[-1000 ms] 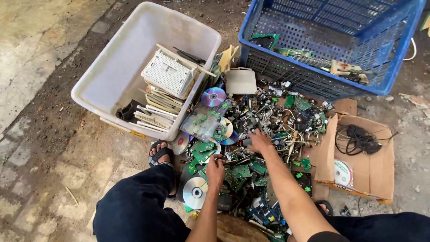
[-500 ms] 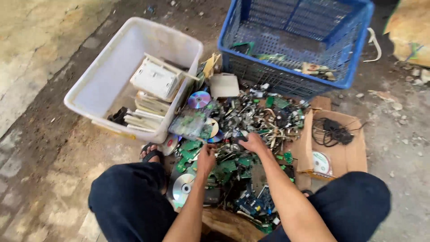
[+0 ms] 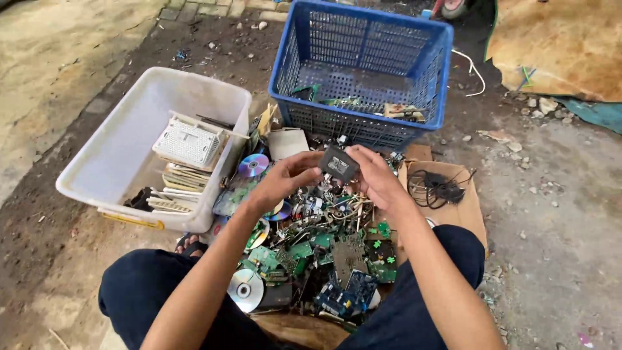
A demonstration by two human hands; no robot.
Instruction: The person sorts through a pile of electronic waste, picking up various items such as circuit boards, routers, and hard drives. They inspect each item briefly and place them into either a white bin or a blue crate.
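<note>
Both my hands are raised over a heap of green circuit boards (image 3: 324, 249) and discs on the ground. Between them they hold a small dark square part (image 3: 338, 163). My left hand (image 3: 285, 179) grips its left side and my right hand (image 3: 372, 175) grips its right side. The part hangs above the heap, just in front of the blue basket (image 3: 363, 65). My knees in dark trousers frame the heap at the bottom.
A white plastic tub (image 3: 136, 123) at the left holds white flat devices (image 3: 188, 144). The blue basket at the back contains a few boards. A cardboard box (image 3: 447, 194) at the right holds black cables (image 3: 439, 186). Shiny discs (image 3: 253, 165) lie around. A brown tarp (image 3: 557, 45) lies top right.
My hands have come up out of the heap with the dark square part held between them. The view has shifted left and back, showing more ground at the right.
</note>
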